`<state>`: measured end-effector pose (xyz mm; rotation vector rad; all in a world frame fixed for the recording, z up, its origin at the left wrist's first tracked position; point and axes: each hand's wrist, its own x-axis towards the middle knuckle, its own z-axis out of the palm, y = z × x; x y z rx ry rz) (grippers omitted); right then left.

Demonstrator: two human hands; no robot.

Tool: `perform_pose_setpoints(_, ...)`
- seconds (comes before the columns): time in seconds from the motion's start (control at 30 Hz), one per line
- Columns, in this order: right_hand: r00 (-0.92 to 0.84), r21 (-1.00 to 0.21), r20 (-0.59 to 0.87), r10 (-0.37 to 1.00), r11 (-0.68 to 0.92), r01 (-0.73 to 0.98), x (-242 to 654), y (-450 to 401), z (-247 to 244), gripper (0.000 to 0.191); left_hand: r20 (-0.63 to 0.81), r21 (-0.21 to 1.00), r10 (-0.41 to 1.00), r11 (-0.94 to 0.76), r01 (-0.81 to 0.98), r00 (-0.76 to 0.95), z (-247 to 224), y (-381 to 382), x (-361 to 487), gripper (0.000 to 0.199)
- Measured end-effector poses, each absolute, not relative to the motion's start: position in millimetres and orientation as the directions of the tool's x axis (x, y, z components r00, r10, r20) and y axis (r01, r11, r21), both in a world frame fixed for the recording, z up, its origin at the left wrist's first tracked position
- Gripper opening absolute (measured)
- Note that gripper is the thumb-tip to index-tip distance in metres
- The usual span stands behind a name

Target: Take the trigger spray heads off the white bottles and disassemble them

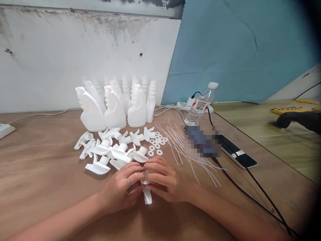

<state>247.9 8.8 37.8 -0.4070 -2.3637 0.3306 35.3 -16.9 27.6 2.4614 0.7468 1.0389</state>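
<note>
Both my hands meet over one white trigger sprayer head [147, 196] near the front of the table. My left hand [126, 182] grips it from the left, a ring on one finger. From the right, my right hand [164, 177] closes its fingers on the same piece. The trigger end points toward me; much of the rest is covered by fingers. Just beyond my hands lies a pile of loose white sprayer heads [120, 152]. White ring washers [157, 146] are scattered to its right. Thin white dip tubes [190, 160] spread out right of the washers.
White plastic bottles [115, 112] without caps stand in rows against the wall. A clear water bottle [199, 107] stands tilted at the back right. A pixelated object [202, 141] and a black power bank-like device [237, 152] with cables [260, 185] lie on the right.
</note>
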Motion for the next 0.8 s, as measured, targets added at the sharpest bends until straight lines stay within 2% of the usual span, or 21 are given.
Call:
perform_pose_setpoints(0.17,-0.680,-0.381,0.626,0.383,0.910,0.162,248.1,9.9,33.7,0.016,0.581,0.503,0.597,-0.798,0.333,0.553,26.3,-17.9,35.4,0.035)
perform_pose_setpoints(0.37,-0.666,-0.422,0.613,0.425,0.889,0.179,248.3,8.4,32.6,0.020,0.485,0.523,0.616,-0.773,0.359,0.621,27.2,-17.2,32.6,0.035)
perform_pose_setpoints(0.7,-0.681,-0.305,0.647,0.342,0.935,0.180,247.9,7.6,27.0,0.017,0.487,0.460,0.606,-0.790,0.406,0.629,28.5,-22.1,33.4,0.029)
perform_pose_setpoints(0.8,-0.689,-0.265,0.633,0.354,0.935,0.237,246.9,5.1,26.7,0.016,0.521,0.460,0.600,-0.796,0.393,0.607,29.3,-22.0,34.7,0.028)
